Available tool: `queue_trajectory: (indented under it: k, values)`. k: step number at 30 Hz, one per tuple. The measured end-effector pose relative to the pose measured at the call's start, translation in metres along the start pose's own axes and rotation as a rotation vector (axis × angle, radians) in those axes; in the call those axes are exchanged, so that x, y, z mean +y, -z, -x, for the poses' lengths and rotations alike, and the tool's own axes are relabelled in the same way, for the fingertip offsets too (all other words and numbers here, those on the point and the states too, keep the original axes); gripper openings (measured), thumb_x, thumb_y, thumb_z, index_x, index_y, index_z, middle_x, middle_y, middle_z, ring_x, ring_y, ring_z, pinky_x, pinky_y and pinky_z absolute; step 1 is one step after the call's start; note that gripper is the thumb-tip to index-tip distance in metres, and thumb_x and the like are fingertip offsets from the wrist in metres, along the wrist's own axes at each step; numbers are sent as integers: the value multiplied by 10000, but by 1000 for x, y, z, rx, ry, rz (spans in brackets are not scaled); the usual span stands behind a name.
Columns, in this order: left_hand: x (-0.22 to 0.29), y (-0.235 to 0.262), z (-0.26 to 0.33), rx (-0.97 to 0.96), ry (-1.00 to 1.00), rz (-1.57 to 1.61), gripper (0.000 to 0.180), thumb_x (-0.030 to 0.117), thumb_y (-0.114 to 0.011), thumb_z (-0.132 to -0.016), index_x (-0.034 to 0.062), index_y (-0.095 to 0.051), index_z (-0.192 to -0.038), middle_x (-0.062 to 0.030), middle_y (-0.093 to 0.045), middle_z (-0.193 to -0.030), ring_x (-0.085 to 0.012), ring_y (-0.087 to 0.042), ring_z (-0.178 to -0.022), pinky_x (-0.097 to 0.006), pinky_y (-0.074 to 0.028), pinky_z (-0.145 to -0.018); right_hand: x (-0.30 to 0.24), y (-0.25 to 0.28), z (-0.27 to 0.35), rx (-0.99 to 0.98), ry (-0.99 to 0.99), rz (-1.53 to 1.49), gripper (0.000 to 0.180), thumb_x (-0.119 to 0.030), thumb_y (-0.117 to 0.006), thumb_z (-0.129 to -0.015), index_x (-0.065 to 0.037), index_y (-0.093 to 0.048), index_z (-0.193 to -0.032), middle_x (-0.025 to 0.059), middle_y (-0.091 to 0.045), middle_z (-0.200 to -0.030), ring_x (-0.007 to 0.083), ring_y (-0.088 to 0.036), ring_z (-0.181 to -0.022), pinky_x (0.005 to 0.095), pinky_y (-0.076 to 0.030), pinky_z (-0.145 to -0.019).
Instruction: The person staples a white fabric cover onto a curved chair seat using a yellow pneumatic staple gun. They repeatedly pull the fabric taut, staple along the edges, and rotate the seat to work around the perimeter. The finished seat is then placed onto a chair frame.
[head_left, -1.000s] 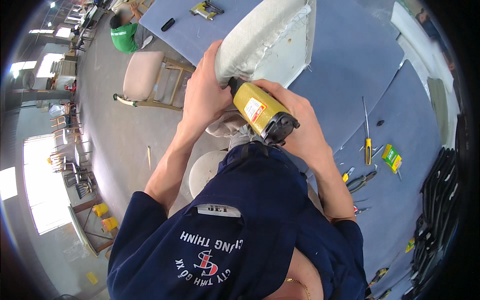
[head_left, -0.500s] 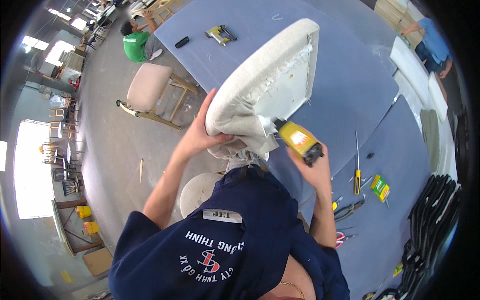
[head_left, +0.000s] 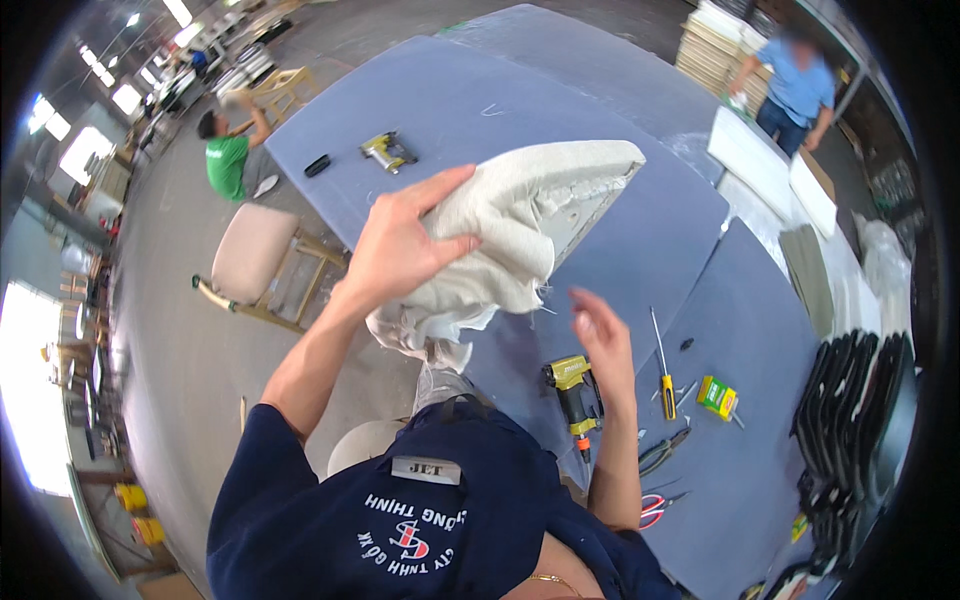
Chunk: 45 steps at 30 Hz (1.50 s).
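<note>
Two hands were in view, and only one was loaded. By the left hand (head_left: 400, 245) a fabric-covered pad (head_left: 590, 165) was gripped at its near, curved end, with the thumb and fingers spread over the folds. The right hand (head_left: 606, 345) was slightly blurred and empty, its fingers loosely parted just beside the near air gun (head_left: 575, 395). The pad was held tilted above the near left edge of the counter (head_left: 650, 250), its pale underside turned toward the right; loose cloth (head_left: 430, 325) hung bunched below the grip.

For good work, it was judged, the pad should be kept steady by the left hand while the cloth was drawn evenly by the right; creases were best smoothed outward, frayed threads tucked under, and fingers kept clear of the gun's nose.

On the counter, two air guns were counted, the far air gun (head_left: 387, 152) lying beside one dark, short object (head_left: 317, 165). To the right were seen one screwdriver (head_left: 668, 397), one green-and-yellow box (head_left: 717, 397), one pair of pliers (head_left: 662, 453) and one pair of red-handled scissors (head_left: 652, 512). The stacked black pieces (head_left: 845, 420) could not be counted surely. Beyond the counter, one padded chair (head_left: 255, 255) and two co-workers, one in a green shirt (head_left: 228, 165) and one in a blue shirt (head_left: 800, 88), were seen.
</note>
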<state>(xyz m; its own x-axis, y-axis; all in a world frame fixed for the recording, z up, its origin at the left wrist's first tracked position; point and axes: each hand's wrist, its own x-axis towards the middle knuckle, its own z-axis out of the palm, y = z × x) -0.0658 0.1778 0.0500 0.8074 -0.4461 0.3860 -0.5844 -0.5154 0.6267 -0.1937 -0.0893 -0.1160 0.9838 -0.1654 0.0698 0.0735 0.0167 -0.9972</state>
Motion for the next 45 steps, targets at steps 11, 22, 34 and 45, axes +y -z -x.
queue_trajectory:
  k: [11,22,34,45]
  values:
    - [5,-18,-123,-273,-334,-18,656,165,-812,-804,-13,-620,-1406,-205,-648,-1418,-326,-633,-1309,-391,-477,-1115,-82,-35,-136,-368,-195,-510,672,-671,-485,-1038,-116,-599,-677,-16,-522,-569,83,-407,-460,259,-271,-452]
    - [8,-43,-177,-444,-320,21,688,141,-743,-812,-4,-566,-1461,-224,-627,-1437,-369,-611,-1326,-425,-461,-1126,-34,-26,-161,-44,36,-372,431,-412,-721,-1001,-79,-721,-728,-35,-588,-590,37,-485,-517,236,-356,-483]
    - [13,-45,-177,-521,-479,-62,783,160,-757,-857,73,-453,-1572,-203,-553,-1523,-385,-544,-1391,-430,-421,-1162,-77,-38,-134,-163,-106,-1152,660,-472,-639,-1030,-40,-479,-1502,115,-612,-1424,221,-620,-1297,408,-521,-1092]
    - [3,-43,-186,-684,-340,35,761,312,-754,-952,21,-435,-1578,-144,-574,-1511,-230,-573,-1342,-360,-429,-1149,-19,-41,-164,159,386,-517,324,-270,-714,-1027,35,-764,-1126,54,-763,-1005,101,-671,-931,261,-521,-810]
